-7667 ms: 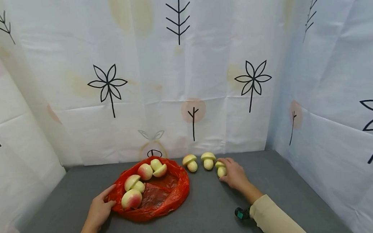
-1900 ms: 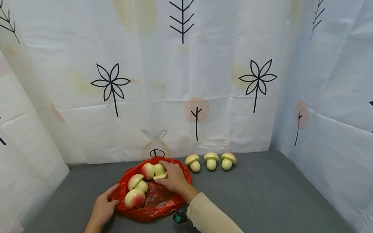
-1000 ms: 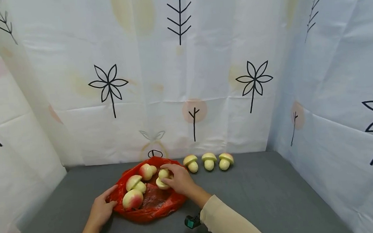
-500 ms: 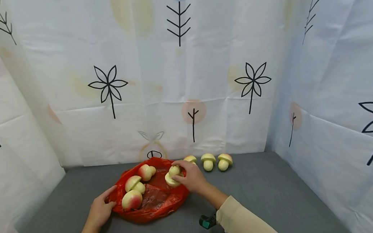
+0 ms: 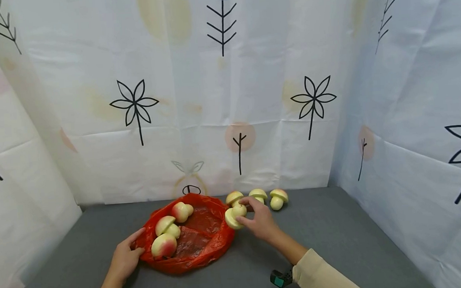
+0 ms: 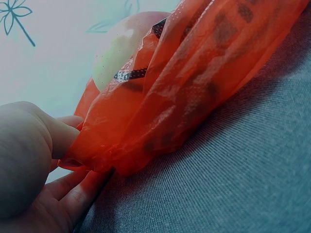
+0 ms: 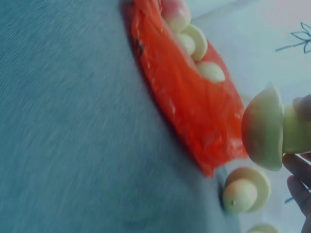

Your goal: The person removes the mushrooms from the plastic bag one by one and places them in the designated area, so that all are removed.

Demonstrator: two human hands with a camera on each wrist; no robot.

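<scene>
My left hand (image 5: 126, 258) pinches the left rim of an open red plastic bag (image 5: 217, 243); the left wrist view shows thumb and fingers on either side of the gathered plastic (image 6: 121, 150). Between the fingertips of my right hand (image 5: 261, 220) is a mushroom (image 5: 232, 218), pale yellow and held by its stem with the cap toward the bag. It is at the bag's right rim, and the right wrist view shows its cap (image 7: 262, 128) raised above the table. Inside the bag, along its left side, lie three more mushrooms (image 5: 164, 246) with pink-flushed caps.
Behind and right of the bag, three mushrooms stand in a row; the rightmost (image 5: 278, 199) is fully visible, while my right hand partly covers the other two. A grey table (image 5: 320, 227) bears everything. Printed white curtains (image 5: 211, 96) rise at its back and sides.
My right hand reached from the row into the bag, took a mushroom there and has carried it rightward to the rim. The third mushroom now stands released in the row. My left hand stayed put.
</scene>
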